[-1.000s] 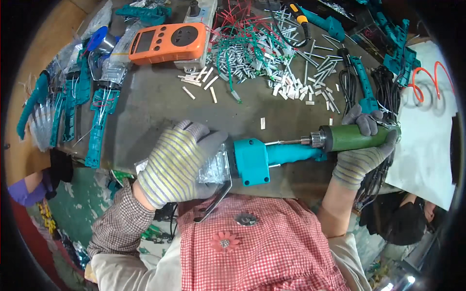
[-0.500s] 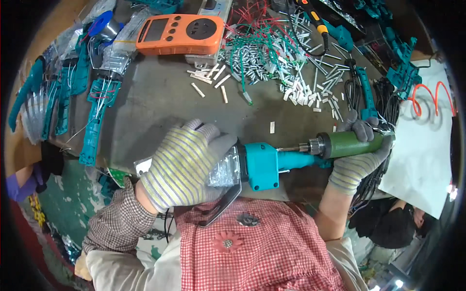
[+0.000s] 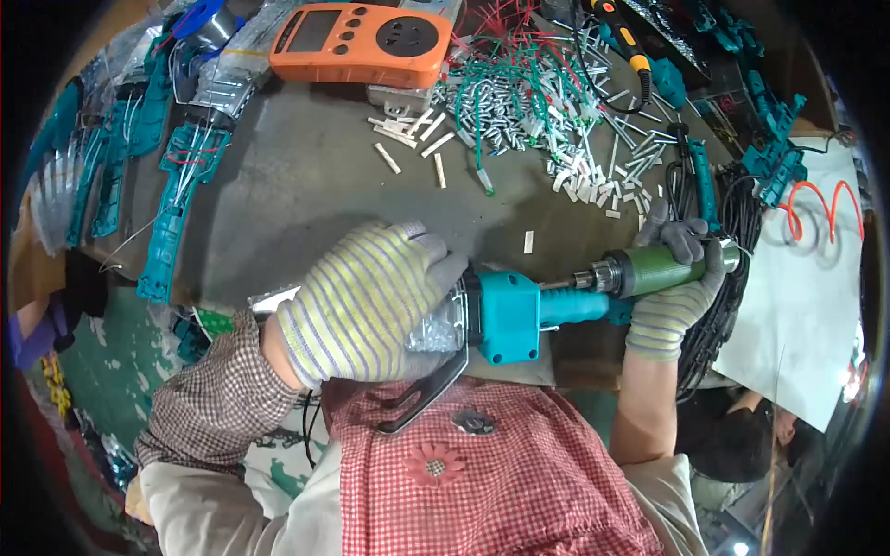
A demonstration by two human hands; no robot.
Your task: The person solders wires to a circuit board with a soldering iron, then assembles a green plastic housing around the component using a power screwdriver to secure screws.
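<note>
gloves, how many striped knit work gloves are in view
2. One striped knit glove is on the left hand, gripping the teal plastic tool body. The other is on the right hand, wrapped around the green electric screwdriver. None shows elsewhere among the clutter.

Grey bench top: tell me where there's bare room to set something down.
The widest bare patch of the grey bench top lies between the orange meter above, the teal housings on the left and the left hand below. A smaller gap sits above the green driver. The pile of white sleeves and green wires crowds the upper right.
</note>
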